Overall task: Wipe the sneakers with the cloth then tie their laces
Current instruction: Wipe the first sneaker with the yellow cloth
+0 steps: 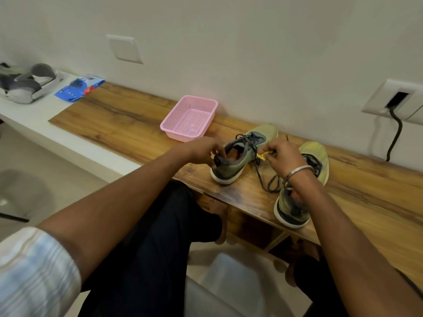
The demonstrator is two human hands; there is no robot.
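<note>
Bench (128, 124): ran along the wall before me, my knees under its near edge.
Left sneaker (242, 154): stood on the bench, heel toward me, my left hand (203, 149) at its heel.
Right sneaker (302, 186): stood just right of the first, partly behind my right hand (282, 157).
Basket (190, 117): sat on the bench against the wall, left of and behind the sneakers.
Packet (80, 88): lay at the bench's far left end.
Wall socket (396, 100): on the wall, right of the sneakers.

Your right hand (282, 156) and wrist cover the middle of the right sneaker (304, 186). The yellow scrap (263, 155) you pinch is too small to identify. The grey items (25, 84) far left are cut off and blurred.
</note>
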